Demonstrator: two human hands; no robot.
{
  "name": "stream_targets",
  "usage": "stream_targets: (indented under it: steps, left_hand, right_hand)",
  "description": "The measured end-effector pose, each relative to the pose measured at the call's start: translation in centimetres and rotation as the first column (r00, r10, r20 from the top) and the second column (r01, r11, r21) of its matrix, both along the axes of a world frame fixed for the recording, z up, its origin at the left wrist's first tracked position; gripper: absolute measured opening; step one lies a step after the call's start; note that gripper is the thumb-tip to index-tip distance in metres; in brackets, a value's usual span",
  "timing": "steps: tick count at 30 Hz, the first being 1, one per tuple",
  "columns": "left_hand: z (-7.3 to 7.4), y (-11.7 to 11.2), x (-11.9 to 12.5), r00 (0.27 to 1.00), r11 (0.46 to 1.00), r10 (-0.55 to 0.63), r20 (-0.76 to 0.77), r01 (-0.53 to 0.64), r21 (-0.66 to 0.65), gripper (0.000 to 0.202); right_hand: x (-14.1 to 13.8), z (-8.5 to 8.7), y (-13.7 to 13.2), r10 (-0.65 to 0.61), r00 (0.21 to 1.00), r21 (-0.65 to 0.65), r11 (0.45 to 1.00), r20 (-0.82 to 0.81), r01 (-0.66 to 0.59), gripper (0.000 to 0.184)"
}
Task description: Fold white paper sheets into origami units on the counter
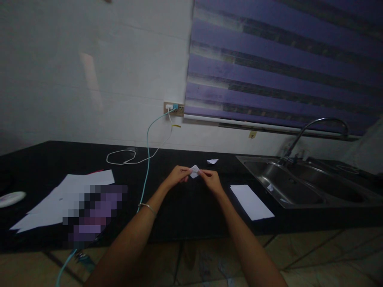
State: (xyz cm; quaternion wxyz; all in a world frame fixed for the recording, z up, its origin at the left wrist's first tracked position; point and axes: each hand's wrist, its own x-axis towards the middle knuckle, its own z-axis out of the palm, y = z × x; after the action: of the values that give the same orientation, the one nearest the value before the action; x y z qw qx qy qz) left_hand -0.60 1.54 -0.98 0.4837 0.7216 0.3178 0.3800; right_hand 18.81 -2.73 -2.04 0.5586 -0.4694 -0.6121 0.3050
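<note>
A small folded piece of white paper (194,172), roughly diamond-shaped, is held above the dark counter between both hands. My left hand (178,175) pinches its left corner, fingers closed. On the opposite corner, my right hand (211,179) grips it between thumb and fingers. Just beyond the hands lies a small folded paper boat (212,161). Right of my right arm, a stack of white paper strips (251,202) rests on the counter.
White sheets (72,187) are spread at the left, partly covered by a blurred-out patch. A teal cable (147,159) runs from the wall socket (181,110) across the counter, beside a white cable (119,163). A steel sink (281,201) with a faucet (302,133) is at the right.
</note>
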Motion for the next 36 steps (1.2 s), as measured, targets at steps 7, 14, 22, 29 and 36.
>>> stream_targets:
  steps: [7, 14, 22, 29, 36]
  left_hand:
    - [-0.1, 0.2, 0.2, 0.99, 0.985, 0.051, 0.134, -0.028, -0.169, 0.045]
    - [0.3, -0.5, 0.2, 0.991, 0.988, 0.024, 0.132, -0.004, -0.155, 0.064]
    - [0.3, -0.5, 0.1, 0.987, 0.982, -0.1, 0.126, 0.119, -0.147, 0.034]
    - [0.2, -0.6, 0.3, 0.992, 0.988, -0.085, 0.091, 0.096, -0.117, 0.034]
    - [0.0, -0.2, 0.2, 0.974, 0.979, -0.163, 0.16, 0.179, -0.094, 0.041]
  right_hand:
    - [-0.5, 0.4, -0.3, 0.118, 0.986, -0.081, 0.989, -0.118, -0.128, 0.045]
    - [-0.1, -0.2, 0.1, 0.098, 0.974, -0.115, 0.986, -0.204, -0.123, 0.046]
    - [0.2, -0.6, 0.5, 0.008, 0.978, -0.149, 0.988, -0.207, -0.04, 0.041]
    - [-0.1, -0.4, 0.1, 0.117, 0.97, -0.194, 0.968, -0.211, -0.159, 0.039]
    - [0.1, -0.7, 0.5, 0.122, 0.946, -0.179, 0.967, -0.301, -0.182, 0.042]
